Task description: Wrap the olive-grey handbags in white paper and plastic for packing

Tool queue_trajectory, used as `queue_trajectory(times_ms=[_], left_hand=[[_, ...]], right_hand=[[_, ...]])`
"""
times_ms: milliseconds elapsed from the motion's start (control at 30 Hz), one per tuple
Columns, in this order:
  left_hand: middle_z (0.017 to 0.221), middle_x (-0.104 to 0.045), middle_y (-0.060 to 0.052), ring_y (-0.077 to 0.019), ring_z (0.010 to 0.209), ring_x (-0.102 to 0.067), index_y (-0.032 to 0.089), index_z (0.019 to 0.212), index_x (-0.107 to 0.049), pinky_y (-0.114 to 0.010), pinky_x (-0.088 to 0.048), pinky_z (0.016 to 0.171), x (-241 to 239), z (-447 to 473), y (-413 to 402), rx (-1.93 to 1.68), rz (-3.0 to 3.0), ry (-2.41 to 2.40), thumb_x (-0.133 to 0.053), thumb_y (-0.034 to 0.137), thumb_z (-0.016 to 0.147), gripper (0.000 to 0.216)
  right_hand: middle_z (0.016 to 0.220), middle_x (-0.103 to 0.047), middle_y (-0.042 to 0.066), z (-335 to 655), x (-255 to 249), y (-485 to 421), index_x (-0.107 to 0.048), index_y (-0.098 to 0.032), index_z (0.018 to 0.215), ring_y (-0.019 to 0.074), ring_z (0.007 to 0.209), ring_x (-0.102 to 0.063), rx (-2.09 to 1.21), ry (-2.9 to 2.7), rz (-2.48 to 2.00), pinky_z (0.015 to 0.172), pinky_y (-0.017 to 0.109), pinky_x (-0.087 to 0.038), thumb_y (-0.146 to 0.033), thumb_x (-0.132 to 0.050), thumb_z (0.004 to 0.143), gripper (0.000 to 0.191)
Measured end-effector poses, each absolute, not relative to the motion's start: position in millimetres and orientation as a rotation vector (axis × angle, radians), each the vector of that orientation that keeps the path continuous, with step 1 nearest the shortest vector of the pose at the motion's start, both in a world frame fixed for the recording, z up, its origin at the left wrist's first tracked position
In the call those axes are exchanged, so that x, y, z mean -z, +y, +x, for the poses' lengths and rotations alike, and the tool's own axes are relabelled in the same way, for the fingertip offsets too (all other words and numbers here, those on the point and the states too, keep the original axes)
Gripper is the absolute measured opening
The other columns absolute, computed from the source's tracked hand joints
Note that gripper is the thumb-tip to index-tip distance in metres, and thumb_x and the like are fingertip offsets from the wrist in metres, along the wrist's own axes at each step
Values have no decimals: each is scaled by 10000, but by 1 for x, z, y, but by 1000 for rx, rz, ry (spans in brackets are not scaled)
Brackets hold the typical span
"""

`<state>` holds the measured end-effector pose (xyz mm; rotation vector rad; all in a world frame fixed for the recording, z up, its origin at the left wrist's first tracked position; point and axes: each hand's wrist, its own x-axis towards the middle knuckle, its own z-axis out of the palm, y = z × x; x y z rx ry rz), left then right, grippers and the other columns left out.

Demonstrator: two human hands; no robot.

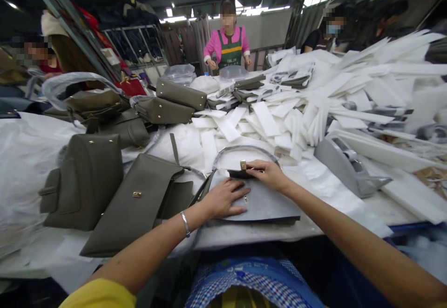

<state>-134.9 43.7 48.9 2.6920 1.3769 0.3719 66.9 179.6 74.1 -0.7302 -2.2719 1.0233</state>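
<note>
Handbag [240, 174]: near centre, white sheet [272, 201] across front.
Left hand [226, 199]: I see it spread flat on sheet.
Right hand [268, 174]: pinches gold clasp [243, 164].

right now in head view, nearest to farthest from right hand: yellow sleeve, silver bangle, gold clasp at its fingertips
1. Gold clasp, at the right hand
2. Silver bangle, on the left wrist
3. Yellow sleeve, at the lower left

Handled bag [238, 174]: largely hidden by pale sheet [272, 203]
Yellow sleeve [101, 294]: cut off below
White strips [428, 69]: cut off at right
</note>
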Motion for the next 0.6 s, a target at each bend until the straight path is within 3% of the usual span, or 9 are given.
queue_trajectory(times_ms=[67, 233, 367, 500, 600], left_hand=[[1414, -542, -154, -302, 1304, -495, 201, 1418, -511, -464, -329, 1146, -49, -135, 44, -392, 2695, 1373, -485, 608, 947, 623], [1230, -676, -101, -265, 1187, -591, 195, 1272, -605, -428, -347, 1138, -51, -137, 43, -434, 2674, 1343, -521, 585, 941, 519], [1251, -681, -92, -251, 1201, -603, 195, 1280, -591, -440, -305, 1177, -48, -138, 38, -512, 2669, 1368, -539, 609, 925, 548], [1140, -726, -103, -232, 1044, -685, 170, 1226, -619, -425, -452, 1066, -44, -137, 27, -654, 2739, 1470, -520, 586, 948, 510], [1195, -715, -74, -196, 1072, -678, 196, 1285, -589, -336, -529, 967, -45, -136, 20, -635, 2836, 1344, -476, 406, 1018, 358]], right_hand=[[1168, -741, 51, 79, -73, 164, -758, -257, 1124, 227, 1105, -682, -967, -2367, -560, 1024, 385, -524, -263, -587, 939, 252], [1313, -670, 70, 104, -52, 140, -695, -292, 1253, 202, 1177, -645, -639, -2590, -287, 1028, 367, -527, -159, -491, 983, 363], [1354, -642, 95, 110, -36, 137, -654, -276, 1307, 211, 1224, -618, -546, -2626, -202, 1044, 400, -513, -168, -473, 1004, 369], [1386, -619, 84, 111, -30, 137, -611, -271, 1355, 222, 1247, -599, -460, -2674, -199, 1057, 437, -493, -152, -431, 1017, 400], [1380, -623, 94, 111, -28, 137, -599, -240, 1367, 236, 1248, -596, -395, -2696, -161, 1047, 454, -493, -146, -417, 1019, 404]])
